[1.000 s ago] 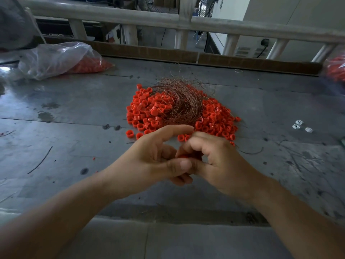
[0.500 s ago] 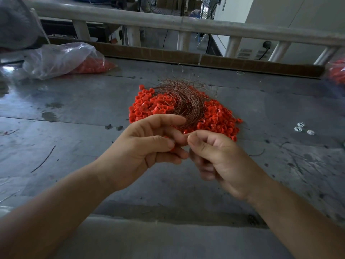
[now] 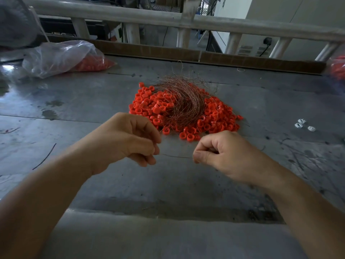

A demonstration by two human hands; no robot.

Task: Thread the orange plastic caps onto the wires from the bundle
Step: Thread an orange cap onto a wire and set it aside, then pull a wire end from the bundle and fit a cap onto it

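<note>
Just in front of the orange caps (image 3: 214, 116) heaped on the desk (image 3: 74, 101), left hand (image 3: 130, 139) and right hand (image 3: 224, 156) each pinch one end of a thin wire (image 3: 175, 156), no cap showing on it, and with the bundle (image 3: 184, 101) atop that heap looking full, nearly everything's left, I'd say.

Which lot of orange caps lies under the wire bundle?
The loose pile mid-table, under the wire bundle; the plastic bag far left and right-edge caps lie apart from it.
</note>
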